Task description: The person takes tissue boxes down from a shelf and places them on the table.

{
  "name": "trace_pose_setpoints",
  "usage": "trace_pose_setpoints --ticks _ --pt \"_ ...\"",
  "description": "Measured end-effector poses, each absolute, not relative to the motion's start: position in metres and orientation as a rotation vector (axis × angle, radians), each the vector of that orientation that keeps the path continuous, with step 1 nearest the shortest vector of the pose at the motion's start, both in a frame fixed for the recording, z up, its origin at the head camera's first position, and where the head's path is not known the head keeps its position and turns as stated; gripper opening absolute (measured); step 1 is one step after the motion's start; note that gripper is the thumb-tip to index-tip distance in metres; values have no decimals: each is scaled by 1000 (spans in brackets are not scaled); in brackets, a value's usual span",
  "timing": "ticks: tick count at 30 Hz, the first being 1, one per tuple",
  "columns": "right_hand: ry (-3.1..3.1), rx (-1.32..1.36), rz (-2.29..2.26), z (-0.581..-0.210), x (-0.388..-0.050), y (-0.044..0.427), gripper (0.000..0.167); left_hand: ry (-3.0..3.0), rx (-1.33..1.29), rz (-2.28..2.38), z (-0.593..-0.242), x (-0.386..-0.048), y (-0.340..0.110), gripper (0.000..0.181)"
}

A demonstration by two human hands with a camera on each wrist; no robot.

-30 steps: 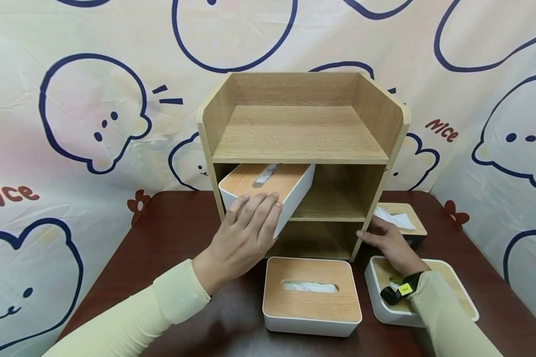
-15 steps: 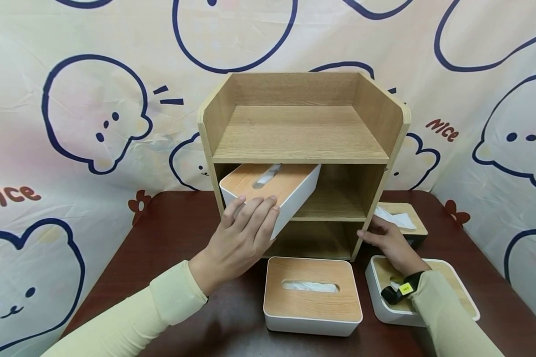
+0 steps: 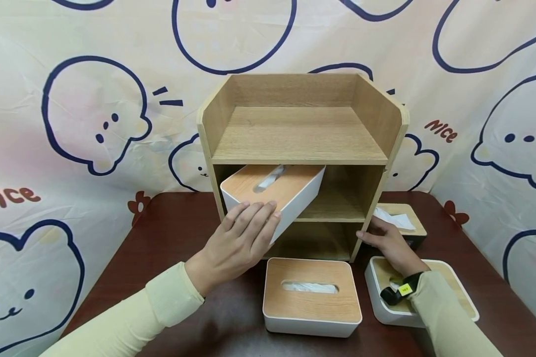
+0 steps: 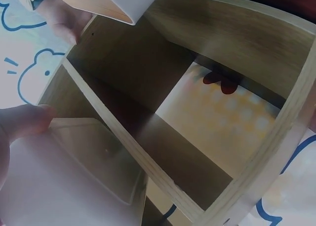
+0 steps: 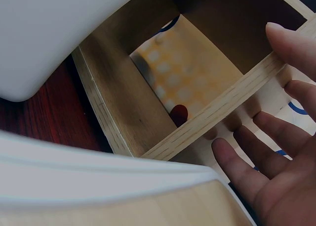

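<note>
A white tissue box with a wood-look lid (image 3: 296, 183) sits tilted and angled, partly inside the middle compartment of the wooden shelf (image 3: 299, 136). My left hand (image 3: 232, 243) grips its near end, fingers over the lid edge; in the left wrist view the thumb (image 4: 27, 121) lies on the box's underside. The far end is hidden beneath the top board. Low on the shelf's right side panel, my right hand (image 3: 390, 245) holds on. The right wrist view shows its thumb (image 5: 291, 45) at the panel's front edge and the fingers (image 5: 266, 159) along the outer face.
A second white tissue box (image 3: 312, 307) stands on the dark red table (image 3: 178, 223) before the shelf. Another white one (image 3: 448, 285) lies under my right forearm, with a dark-sided box with a wooden top (image 3: 410, 213) behind it. Patterned cloth (image 3: 93, 109) hangs behind.
The held tissue box has turned slightly, its far end shifting right within the compartment. My left hand has moved a little left and down with it. The right hand stays put.
</note>
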State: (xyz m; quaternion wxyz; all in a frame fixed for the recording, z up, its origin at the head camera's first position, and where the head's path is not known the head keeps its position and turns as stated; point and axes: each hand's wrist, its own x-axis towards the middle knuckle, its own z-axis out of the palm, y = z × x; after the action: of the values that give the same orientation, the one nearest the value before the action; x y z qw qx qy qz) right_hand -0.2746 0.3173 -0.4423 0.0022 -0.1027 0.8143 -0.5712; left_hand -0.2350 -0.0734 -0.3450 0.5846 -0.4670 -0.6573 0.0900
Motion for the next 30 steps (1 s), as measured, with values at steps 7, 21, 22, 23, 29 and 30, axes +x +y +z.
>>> trace_pose_setpoints --ticks 7,21,22,23,29,30 --pt "2567 -317 -1778 -443 -275 316 71 -1531 -1137 218 -340 -232 -76 29" --pt "2557 -338 -1809 -443 -275 316 69 -1493 -1155 244 -331 -223 -82 28" --pt "2560 -338 -1805 -443 -274 316 69 -1489 -1158 245 -329 -222 -83 28" --pt "2560 -338 -1803 -443 -274 316 70 -1484 -1160 250 -328 -221 -84 28" --pt "2568 -330 -1785 -442 -275 316 71 -1478 -1183 292 -327 -220 -89 28" --pt "2572 -328 -1783 -442 -274 316 71 -1479 -1185 299 -328 -220 -90 28"
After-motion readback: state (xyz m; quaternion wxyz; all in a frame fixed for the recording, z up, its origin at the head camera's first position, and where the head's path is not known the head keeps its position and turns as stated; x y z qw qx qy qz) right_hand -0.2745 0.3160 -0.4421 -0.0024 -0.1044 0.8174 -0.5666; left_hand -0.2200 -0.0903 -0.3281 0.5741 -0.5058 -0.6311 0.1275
